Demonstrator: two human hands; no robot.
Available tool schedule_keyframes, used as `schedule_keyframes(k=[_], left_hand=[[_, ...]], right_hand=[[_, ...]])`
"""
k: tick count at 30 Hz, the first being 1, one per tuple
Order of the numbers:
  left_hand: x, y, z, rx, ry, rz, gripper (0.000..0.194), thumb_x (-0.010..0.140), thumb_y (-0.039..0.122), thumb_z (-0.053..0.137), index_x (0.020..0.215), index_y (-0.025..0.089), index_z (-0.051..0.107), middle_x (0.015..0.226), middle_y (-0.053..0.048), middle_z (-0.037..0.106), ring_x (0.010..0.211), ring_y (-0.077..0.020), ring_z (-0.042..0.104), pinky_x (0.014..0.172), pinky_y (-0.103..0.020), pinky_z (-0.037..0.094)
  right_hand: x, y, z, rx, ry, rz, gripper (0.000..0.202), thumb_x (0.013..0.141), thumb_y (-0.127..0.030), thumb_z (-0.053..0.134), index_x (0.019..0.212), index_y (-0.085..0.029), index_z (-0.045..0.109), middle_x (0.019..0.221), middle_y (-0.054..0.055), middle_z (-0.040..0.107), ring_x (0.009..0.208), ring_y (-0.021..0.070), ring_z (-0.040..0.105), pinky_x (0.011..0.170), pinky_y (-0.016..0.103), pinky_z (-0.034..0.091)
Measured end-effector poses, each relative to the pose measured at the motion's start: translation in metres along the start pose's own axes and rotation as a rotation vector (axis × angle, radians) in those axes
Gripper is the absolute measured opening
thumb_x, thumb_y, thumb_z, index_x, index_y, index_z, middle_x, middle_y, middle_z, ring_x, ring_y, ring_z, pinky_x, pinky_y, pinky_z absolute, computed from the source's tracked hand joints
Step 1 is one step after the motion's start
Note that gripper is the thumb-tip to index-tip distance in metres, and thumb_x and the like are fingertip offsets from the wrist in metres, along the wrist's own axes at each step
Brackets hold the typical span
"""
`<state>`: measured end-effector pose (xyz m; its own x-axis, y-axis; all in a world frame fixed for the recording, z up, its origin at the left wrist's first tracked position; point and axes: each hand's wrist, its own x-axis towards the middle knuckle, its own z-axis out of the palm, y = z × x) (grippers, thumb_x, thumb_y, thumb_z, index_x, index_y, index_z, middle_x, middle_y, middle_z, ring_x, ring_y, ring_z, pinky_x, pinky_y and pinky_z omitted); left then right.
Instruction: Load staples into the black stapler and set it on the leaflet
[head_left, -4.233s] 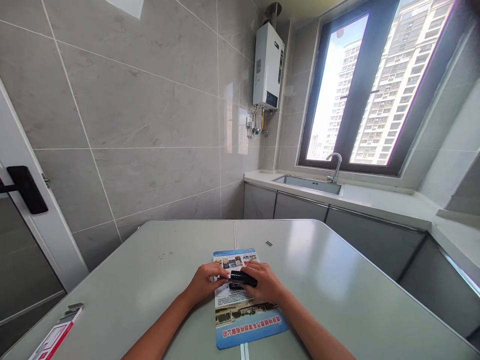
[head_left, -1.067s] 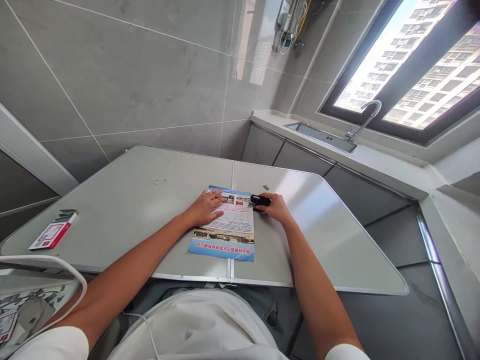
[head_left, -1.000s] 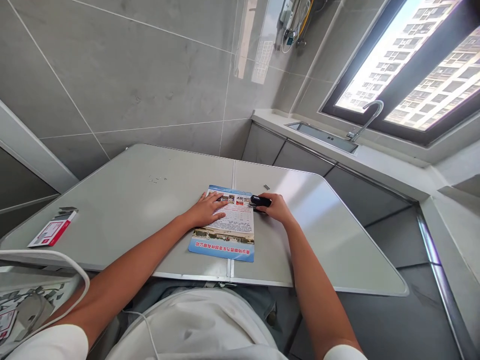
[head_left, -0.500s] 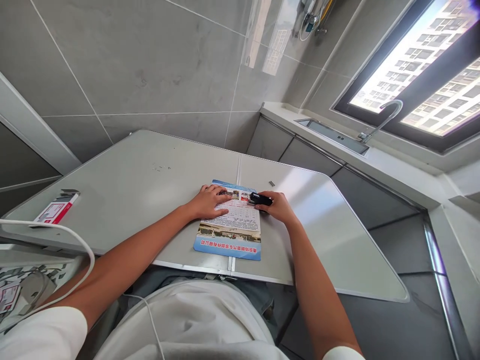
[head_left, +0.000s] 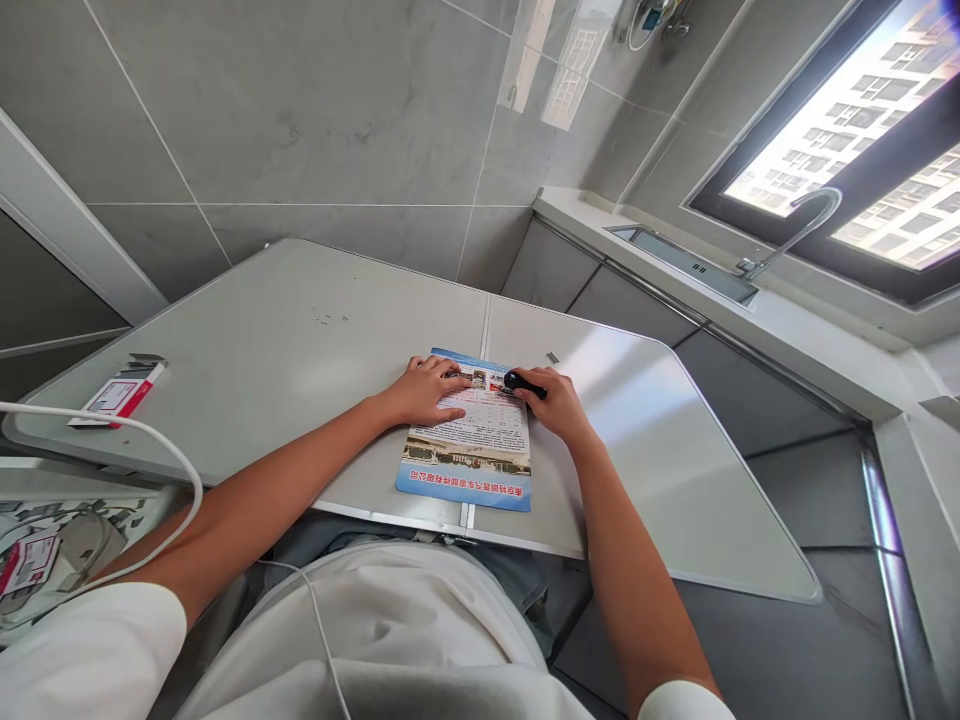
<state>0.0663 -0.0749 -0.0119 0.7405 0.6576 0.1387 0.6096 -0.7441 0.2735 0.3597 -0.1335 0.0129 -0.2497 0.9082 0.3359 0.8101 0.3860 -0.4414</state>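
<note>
A printed flyer with blue ends and a photo band lies on the folding table, its writing upside down to me. My left hand rests flat on the flyer's left side, fingers spread. On the opposite side, my right hand is closed round a small black stapler. The stapler's front end is over the flyer's right edge; whether its jaws are pressed together cannot be made out. Just beyond my right hand lies a short grey strip, seemingly staples.
A red and white box with an open flap sits at the table's left. A white cable loops over my left forearm. At lower left is a white bin with items inside. A sink and counter stand at right.
The stapler has tilted a little in my right hand, its front end still at the flyer's right edge. My left hand stays on the flyer. The whole view has shifted slightly.
</note>
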Motion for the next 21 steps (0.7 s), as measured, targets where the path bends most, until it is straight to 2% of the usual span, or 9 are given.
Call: schedule_keyframes(k=[13,21], left_hand=[[0.000,0.000,-0.001,-0.003,0.006,0.002,0.059,0.090,0.064,0.061,0.143,0.038,0.061,0.152,-0.008,0.054,0.139,-0.0360,0.043,0.113,-0.055,0.028],[-0.001,-0.002,-0.001,-0.014,-0.016,-0.009,0.061,0.089,0.066,0.060,0.143,0.038,0.061,0.153,-0.008,0.052,0.139,-0.0364,0.042,0.113,-0.055,0.027]], right_hand=[[0.002,-0.012,-0.001,-0.138,-0.084,0.021,0.032,0.098,-0.025,0.057,0.125,-0.027,0.074,0.097,0.006,0.073,0.090,0.0258,0.055,0.083,0.037,0.045],[0.001,-0.013,0.002,-0.156,-0.081,0.025,0.033,0.099,-0.026,0.056,0.127,-0.028,0.072,0.100,0.007,0.073,0.092,0.0270,0.055,0.081,0.037,0.044]])
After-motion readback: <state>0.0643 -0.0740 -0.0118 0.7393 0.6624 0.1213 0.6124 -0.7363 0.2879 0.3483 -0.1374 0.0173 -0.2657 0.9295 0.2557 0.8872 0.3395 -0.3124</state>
